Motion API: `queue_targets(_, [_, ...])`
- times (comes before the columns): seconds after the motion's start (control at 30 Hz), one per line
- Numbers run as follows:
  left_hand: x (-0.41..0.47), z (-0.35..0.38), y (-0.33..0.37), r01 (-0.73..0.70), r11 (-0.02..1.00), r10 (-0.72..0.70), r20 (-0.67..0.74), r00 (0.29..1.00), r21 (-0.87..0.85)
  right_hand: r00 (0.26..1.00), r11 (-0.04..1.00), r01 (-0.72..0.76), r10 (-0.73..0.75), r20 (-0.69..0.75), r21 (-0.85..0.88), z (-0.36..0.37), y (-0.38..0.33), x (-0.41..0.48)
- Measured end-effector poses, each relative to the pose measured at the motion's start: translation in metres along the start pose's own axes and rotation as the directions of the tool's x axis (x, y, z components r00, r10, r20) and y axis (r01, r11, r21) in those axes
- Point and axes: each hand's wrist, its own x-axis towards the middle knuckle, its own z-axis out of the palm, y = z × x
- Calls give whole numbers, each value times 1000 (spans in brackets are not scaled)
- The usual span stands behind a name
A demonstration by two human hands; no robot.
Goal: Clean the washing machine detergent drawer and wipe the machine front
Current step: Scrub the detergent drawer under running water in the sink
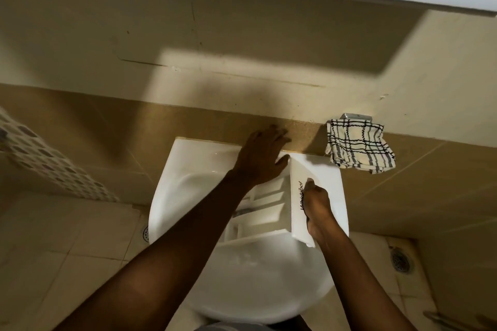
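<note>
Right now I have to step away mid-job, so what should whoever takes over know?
Left hand: open, over the sink's back edge, holding nothing.
Right hand: grips the detergent drawer by its front, over the sink.
Checked cloth: hangs right of the sink.
Done: drawer is out and at the sink.
Left: washing it, refitting it, wiping the machine front; machine not in view.

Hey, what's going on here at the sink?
A person is holding a washing machine's detergent drawer over a white sink. The right hand grips the drawer's front panel, while the left hand reaches, fingers extended, toward the back of the sink by the wall. A checked cloth hangs on the wall to the right, untouched.
</note>
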Motion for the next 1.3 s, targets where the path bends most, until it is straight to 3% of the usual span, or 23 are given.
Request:
queue_targets(0.07, [1, -3, -10, -115, 993, 112, 94, 989, 26, 1000, 1000, 1, -1, -7, 19, -3, -1, -1])
queue_targets(0.2, [-23, -13, -39, -283, 959, 282, 52, 958, 19, 1000, 999, 4, -4, -10, 36, -8, -3, -3])
queue_targets(0.27, [-34, -14, -44, -299, 954, 299, 50, 953, -11, 1000, 999, 17, -17, -9, 29, -9, -2, -4])
queue_targets(0.57, [-74, -6, 7, 47, 974, -40, 39, 998, -219, 969, 967, 247, -248, -20, -57, 0, -7, -32])
queue_targets(0.73, [-91, -7, 19, 361, 834, -336, 134, 932, -417, 905, 882, 422, -425, 30, -210, 6, -8, -54])
queue_targets(0.9, [-89, -20, 13, 346, 776, -359, 82, 930, -527, 806, 736, 581, -578, 125, -346, 8, -8, -67])
queue_targets(1.07, [-102, -28, 6, 321, 721, -427, -30, 904, -614, 652, 485, 705, -730, 204, -517, -11, -3, -65])
queue_targets(1.17, [-110, -29, 11, 312, 679, -500, -106, 860, -665, 576, 443, 708, -813, 87, -551, -31, 8, -52])
queue_targets(1.2, [-112, -29, 12, 301, 679, -508, -134, 851, -670, 594, 485, 661, -804, 6, -572, -37, 13, -51])
queue_targets(1.23, [-115, -29, 13, 293, 682, -516, -158, 842, -671, 658, 589, 595, -747, -90, -547, -41, 19, -50])
queue_targets(1.3, [-120, -27, 16, 284, 688, -528, -192, 827, -668, 867, 857, 440, -483, -119, -269, -45, 23, -54])
